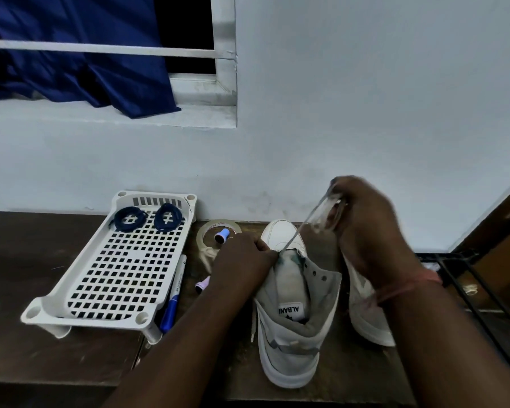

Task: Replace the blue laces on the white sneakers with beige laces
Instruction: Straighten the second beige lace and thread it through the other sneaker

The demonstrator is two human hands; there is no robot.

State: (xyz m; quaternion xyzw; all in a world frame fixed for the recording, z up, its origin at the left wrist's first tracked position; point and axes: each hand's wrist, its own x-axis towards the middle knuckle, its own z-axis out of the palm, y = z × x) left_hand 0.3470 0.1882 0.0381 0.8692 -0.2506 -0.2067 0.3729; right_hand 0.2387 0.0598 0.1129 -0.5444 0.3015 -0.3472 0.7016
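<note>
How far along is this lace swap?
Done: both blue laces lie coiled in the white tray. In hand: the right hand pulls a beige lace up from the near sneaker, held by the left hand. Left: its upper eyelets, perhaps the other sneaker.

On the dark wooden worktop (56, 290) a white high-top sneaker (292, 328) stands, toe toward the wall. The left hand (242, 260) grips its eyelet flap; the right hand (362, 213), raised, pulls a beige lace (299, 228) taut. Two coiled blue laces (147, 219) lie in a white perforated plastic tray (115, 316). A second white sneaker (365, 313) stands behind the right forearm.
</note>
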